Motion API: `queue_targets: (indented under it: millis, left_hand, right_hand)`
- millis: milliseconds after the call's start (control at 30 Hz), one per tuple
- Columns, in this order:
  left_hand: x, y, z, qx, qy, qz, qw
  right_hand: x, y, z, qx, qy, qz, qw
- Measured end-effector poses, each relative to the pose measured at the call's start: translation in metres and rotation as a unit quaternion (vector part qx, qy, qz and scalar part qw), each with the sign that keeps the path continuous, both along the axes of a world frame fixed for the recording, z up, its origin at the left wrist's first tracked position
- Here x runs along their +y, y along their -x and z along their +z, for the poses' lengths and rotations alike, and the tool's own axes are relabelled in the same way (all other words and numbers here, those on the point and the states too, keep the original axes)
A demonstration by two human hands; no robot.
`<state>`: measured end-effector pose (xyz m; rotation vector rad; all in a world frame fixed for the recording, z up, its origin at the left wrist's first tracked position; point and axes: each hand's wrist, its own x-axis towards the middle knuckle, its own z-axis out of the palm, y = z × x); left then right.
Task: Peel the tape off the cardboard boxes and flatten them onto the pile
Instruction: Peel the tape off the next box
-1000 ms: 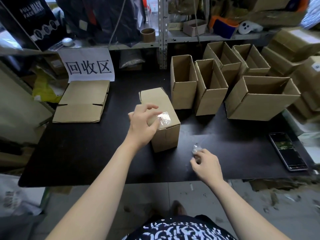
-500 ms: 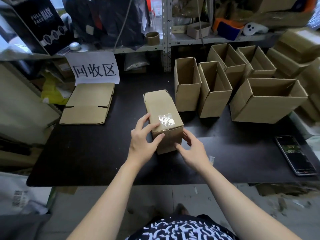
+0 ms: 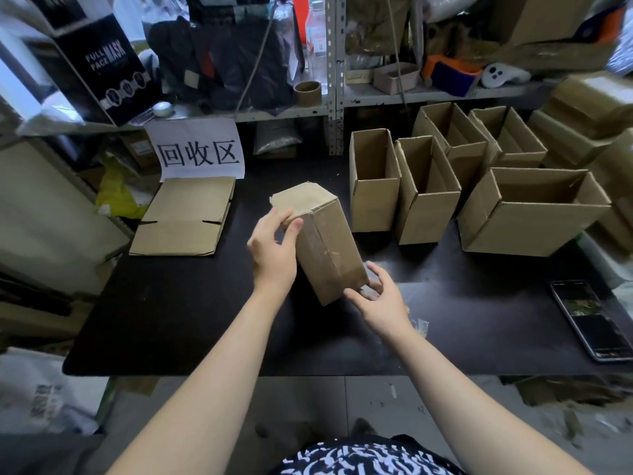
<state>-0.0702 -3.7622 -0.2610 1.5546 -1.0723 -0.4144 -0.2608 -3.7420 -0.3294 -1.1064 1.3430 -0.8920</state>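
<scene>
A small brown cardboard box (image 3: pixel 325 241) is tilted up off the black table (image 3: pixel 171 320), its far end raised. My left hand (image 3: pixel 274 248) grips its upper left edge, thumb and fingers curled round the corner. My right hand (image 3: pixel 380 299) holds the lower near corner from the right, fingers under the box. A flattened box (image 3: pixel 185 216) lies at the back left under a white paper sign (image 3: pixel 198 150). A crumpled bit of clear tape (image 3: pixel 419 325) lies on the table beside my right wrist.
Several open empty boxes (image 3: pixel 373 186) stand in a row at the back right, the largest (image 3: pixel 534 214) nearest the right edge. A phone (image 3: pixel 592 323) lies at the table's front right. Cluttered metal shelves (image 3: pixel 335 77) rise behind the table.
Both hands took hold of the box and tipped it up off the table, turning it. The taped face seen before no longer faces me. The right hand dropped the tape scrap.
</scene>
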Motion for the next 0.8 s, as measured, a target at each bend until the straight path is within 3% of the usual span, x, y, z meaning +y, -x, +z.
queue_targets:
  millis: [200,467,667,800]
  left_hand:
    - [0.007,-0.01,0.018,-0.038,-0.049,0.0,0.998]
    - [0.021,-0.015,0.005,-0.056,-0.194,-0.035,0.979]
    - [0.019,-0.016,-0.01,-0.254,-0.293,-0.051,0.92]
    - [0.018,-0.014,-0.016,-0.291,-0.216,-0.072,0.929]
  right_hand:
    - [-0.007,0.011,0.028,-0.075,0.11,-0.117,0.984]
    - [-0.007,0.022,0.051,-0.091,0.133,-0.12,0.98]
    - [-0.002,0.016,0.034,-0.064,0.072,-0.098,0.99]
    - [0.001,0.011,0.031,-0.043,0.051,-0.104,0.992]
